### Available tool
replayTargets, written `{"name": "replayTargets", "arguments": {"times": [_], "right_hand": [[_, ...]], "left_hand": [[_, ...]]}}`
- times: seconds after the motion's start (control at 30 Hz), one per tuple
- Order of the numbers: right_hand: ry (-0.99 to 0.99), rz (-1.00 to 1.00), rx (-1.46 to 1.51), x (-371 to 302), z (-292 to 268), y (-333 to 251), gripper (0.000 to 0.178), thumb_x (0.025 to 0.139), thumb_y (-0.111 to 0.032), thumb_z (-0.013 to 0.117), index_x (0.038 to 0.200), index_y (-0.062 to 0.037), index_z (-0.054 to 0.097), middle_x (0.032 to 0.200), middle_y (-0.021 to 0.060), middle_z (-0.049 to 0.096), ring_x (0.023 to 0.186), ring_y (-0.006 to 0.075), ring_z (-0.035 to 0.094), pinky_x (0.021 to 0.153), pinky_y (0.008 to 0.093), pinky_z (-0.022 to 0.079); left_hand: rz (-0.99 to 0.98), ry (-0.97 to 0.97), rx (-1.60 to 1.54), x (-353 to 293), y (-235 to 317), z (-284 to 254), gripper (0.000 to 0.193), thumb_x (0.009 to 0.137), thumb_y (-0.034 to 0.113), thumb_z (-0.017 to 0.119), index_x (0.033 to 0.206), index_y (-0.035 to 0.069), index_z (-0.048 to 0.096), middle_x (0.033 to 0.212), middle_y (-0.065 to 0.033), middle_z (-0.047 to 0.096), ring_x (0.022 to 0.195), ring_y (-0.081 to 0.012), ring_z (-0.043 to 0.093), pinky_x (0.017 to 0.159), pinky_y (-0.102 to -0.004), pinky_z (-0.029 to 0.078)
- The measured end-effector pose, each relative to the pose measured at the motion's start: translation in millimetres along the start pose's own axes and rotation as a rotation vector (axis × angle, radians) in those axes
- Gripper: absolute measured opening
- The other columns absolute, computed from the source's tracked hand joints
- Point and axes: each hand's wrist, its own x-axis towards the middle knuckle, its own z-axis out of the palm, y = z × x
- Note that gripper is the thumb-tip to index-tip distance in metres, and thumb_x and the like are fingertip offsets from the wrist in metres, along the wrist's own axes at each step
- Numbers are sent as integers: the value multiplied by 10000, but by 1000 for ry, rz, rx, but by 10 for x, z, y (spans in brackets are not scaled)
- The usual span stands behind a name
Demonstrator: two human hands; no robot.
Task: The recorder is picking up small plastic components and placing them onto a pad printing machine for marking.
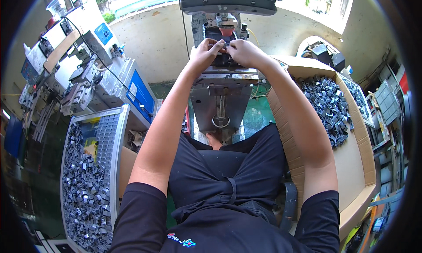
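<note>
Both my arms reach forward to a bench machine with a blue and grey head. My left hand is closed, thumb and fingertips pinched together at the machine's dark fixture. Opposite it, my right hand is closed the same way, its fingertips almost meeting the left ones. What the fingers hold is mostly covered by them; only a small pale-grey bit shows between. Directly above the fingertips hangs a red, soft-looking pad.
At my left stands a grey-rimmed tray of small dark metal pieces. A cardboard box at my right holds more bent pieces. Another machine with a blue panel is at far left. Shelving lines the right.
</note>
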Motion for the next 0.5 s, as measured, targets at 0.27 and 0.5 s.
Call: {"name": "replayTargets", "arguments": {"times": [0.27, 0.5], "right_hand": [[331, -130, 171, -203, -33, 220, 251, 945, -265, 556, 1059, -45, 592, 1065, 193, 661, 1005, 367, 636, 854, 459, 484], [401, -267, 142, -394, 147, 225, 270, 951, -317, 569, 1085, -82, 571, 1149, 174, 634, 1054, 381, 607, 888, 465, 465]], "left_hand": [[-31, 53, 21, -16, -25, -32, 512, 927, 507, 575, 1107, 30, 629, 934, -37, 755, 920, -159, 651, 922, -278, 452], [-6, 54, -36, -3, -59, -10, 508, 933, 512, 573, 1103, 36, 629, 923, -41, 754, 831, -134, 638, 869, -273, 474]]}}
